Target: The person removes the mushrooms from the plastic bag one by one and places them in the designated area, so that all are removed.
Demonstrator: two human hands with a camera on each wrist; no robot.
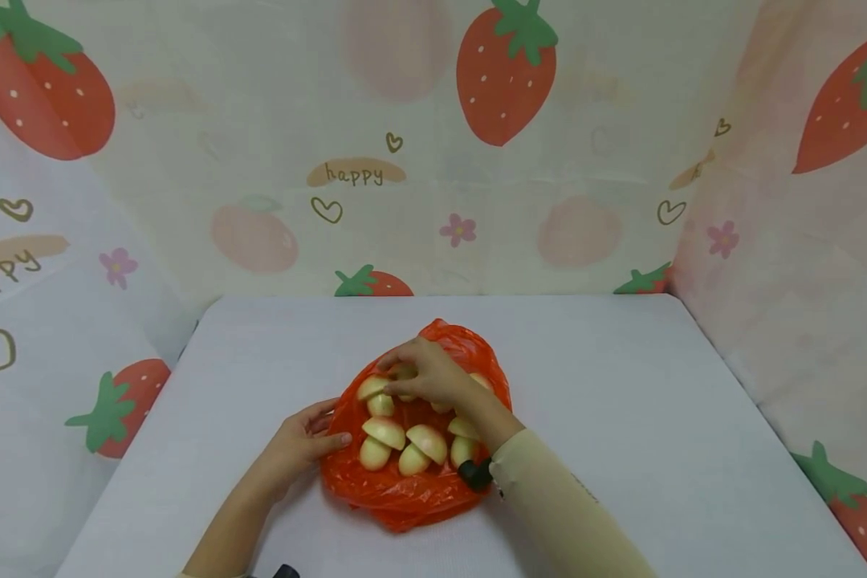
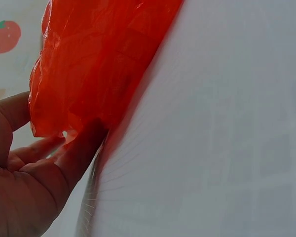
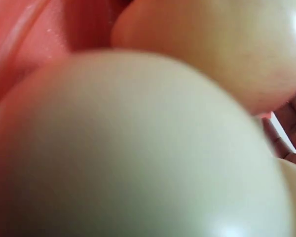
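A red plastic bag point(image 1: 433, 502) lies spread on the table, with several pale mushroom-shaped pieces, rounded caps on stubby stems, sitting in it. My left hand point(image 1: 299, 445) grips the bag's left side, thumb over the edge and fingers beneath; the left wrist view shows the film between thumb and fingers point(image 2: 81, 153). My right hand point(image 1: 433, 373) reaches over the far part of the bag. Its thumb and fingers curve around a shaded mushroom-shaped piece point(image 1: 403, 372), beside another mushroom-shaped piece point(image 1: 372, 390). Close up, a smooth rounded surface point(image 3: 143, 148) fills most of the right wrist view.
The front row has three mushroom-shaped pieces, one in the middle point(image 1: 425, 445). More sit partly hidden under the right forearm. A black wrist device point(image 1: 474, 474) hangs over the bag's right side. The white table point(image 1: 621, 385) ends at strawberry-printed curtains point(image 1: 506, 185).
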